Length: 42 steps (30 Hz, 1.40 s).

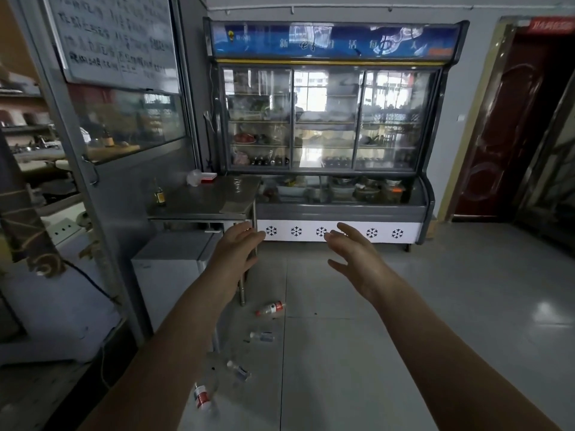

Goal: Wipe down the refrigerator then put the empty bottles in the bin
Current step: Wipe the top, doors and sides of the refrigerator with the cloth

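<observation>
Grey tiled floor, dim shop room, head view only. Glass-door refrigerator stands against the back wall: blue sign panel on top, three sliding glass doors with shelves of food and bottles behind, a curved lower case with bowls, and a white base panel with snowflake marks. Steel table is just left of it, touching or nearly touching its side. A brown bottle stands upright at the table's left end and red trays lie at the back. White cabinet sits under the table. Whiteboard with handwriting hangs upper left; dark red door is at right.

Both arms reach forward. Left hand has fingers straight and relaxed and holds nothing, in front of the table's corner. Right hand is the same, fingers spread loosely and empty, in front of the snowflake panel. The hands are apart and touch nothing.

Four bottles lie on their sides on the floor, by the table legs under the left forearm: red-label bottle farthest, small clear bottle next, second clear bottle closer, near red-label bottle closest, partly blurred.
</observation>
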{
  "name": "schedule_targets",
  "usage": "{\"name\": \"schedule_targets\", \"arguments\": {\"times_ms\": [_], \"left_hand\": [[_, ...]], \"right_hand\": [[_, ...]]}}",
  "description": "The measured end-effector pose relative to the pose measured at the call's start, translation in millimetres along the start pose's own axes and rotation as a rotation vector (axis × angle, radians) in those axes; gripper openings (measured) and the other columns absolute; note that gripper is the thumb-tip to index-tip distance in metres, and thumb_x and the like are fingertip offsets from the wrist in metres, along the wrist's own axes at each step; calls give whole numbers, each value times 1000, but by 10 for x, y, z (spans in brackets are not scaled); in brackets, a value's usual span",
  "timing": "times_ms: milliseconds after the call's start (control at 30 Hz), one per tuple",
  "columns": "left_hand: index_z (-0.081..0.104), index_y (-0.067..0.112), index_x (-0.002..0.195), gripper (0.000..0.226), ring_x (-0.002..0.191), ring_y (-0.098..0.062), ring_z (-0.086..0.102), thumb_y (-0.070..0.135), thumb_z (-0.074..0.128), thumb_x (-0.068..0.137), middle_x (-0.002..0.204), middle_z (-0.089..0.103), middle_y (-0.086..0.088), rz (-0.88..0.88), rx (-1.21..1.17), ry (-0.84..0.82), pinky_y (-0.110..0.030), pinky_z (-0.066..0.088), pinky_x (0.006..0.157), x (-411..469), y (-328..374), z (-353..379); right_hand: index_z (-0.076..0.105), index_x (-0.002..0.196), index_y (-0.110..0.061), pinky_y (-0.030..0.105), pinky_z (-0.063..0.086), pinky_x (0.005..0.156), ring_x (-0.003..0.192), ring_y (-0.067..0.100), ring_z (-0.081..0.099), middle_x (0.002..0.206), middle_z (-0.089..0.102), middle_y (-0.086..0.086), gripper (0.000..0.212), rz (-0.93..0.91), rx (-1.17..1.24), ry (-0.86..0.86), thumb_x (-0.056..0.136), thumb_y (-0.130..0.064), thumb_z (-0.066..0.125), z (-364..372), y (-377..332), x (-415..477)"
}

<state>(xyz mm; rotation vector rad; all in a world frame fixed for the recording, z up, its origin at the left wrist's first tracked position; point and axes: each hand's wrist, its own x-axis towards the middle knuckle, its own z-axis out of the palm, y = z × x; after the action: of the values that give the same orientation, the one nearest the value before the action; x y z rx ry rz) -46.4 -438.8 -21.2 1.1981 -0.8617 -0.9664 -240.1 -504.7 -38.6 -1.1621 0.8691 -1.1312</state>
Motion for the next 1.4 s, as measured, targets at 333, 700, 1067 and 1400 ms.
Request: {"name": "schedule_targets", "arguments": {"times_ms": [333,700,1067,1400], "left_hand": [[49,17,125,38,102,-12,57,16,59,89,105,61,-1,-32,5,-11,-31,43,95,1420,-184,-26],[53,10,117,30,104,-15,58,7,57,87,104,62,-4,-34,7,53,-34,43,97,2692,-415,355],[57,25,92,14,80,-1,64,11,59,88,84,69,10,-26,-30,242,-32,43,93,4311,-587,1052],[58,22,87,15,77,-5,53,9,53,91,82,56,4,19,25,351,-21,43,76,5423,-864,955]], "right_hand": [[42,135,-24,45,36,108,123,15,45,134,50,-2,55,43,18,-22,86,-20,65,156,228,1451],[41,137,-16,47,35,108,122,18,48,136,48,2,57,53,38,-52,85,-13,64,-63,384,2949],[44,132,-16,37,40,95,114,16,51,127,53,0,51,55,-25,-172,85,-11,63,-484,290,4967],[48,128,-10,28,43,77,97,14,58,121,57,10,45,132,-82,-309,86,-9,62,-105,562,6291]]}}
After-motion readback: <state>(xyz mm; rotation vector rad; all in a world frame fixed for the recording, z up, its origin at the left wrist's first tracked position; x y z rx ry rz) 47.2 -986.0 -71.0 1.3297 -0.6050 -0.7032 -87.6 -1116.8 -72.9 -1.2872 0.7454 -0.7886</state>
